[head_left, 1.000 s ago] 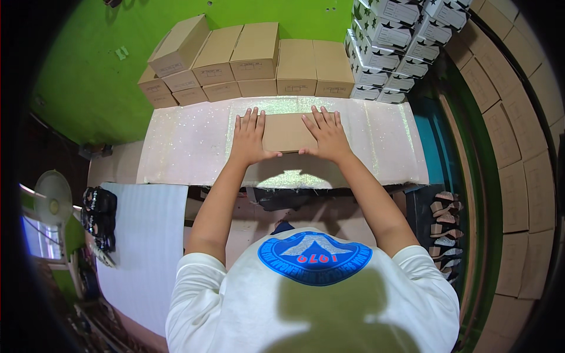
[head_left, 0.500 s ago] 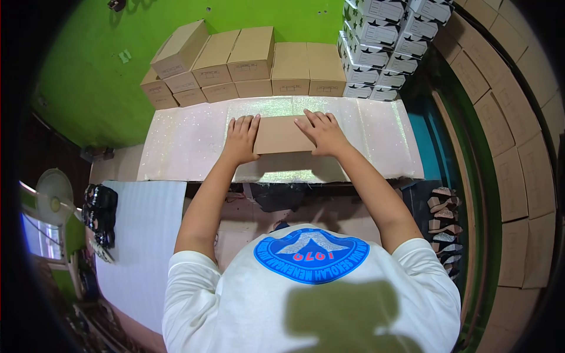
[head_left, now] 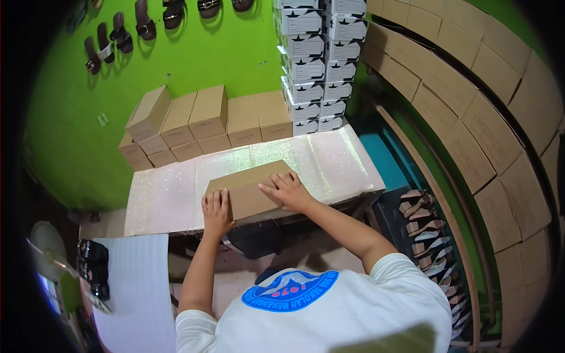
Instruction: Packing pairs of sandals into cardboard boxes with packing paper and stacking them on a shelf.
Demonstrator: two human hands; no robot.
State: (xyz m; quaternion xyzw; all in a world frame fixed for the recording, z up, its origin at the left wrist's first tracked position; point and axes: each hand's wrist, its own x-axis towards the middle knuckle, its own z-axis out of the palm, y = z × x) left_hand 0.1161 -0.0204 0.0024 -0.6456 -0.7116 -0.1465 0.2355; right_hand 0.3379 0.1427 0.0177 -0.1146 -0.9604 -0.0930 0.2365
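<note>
Carton in hand: plain brown cardboard shoe box (head_left: 253, 199), at the front edge of the worktop (head_left: 168, 200), long side toward the person; full rest on the surface or slight lift, cannot tell.
Left hand: (head_left: 216, 213) at the box's left end, fingers partly curled against it, thumb by the lower edge.
Right hand: (head_left: 287, 192) at the right end, fingers spread over the front face and upper edge; the box is steadied between both hands.
Progress (judged): box looks formed and closed on visible faces; contents unknown. Handling seems unfinished: both hands on it, box apart from the stacks.
Back of worktop: brown boxes (head_left: 209, 115) already stacked; beside them, white star-printed boxes (head_left: 306, 70) in tall columns.
Wall: sandals (head_left: 145, 23) hung in a row.
Left side: black footwear (head_left: 94, 265) on a white-covered table (head_left: 138, 288).
</note>
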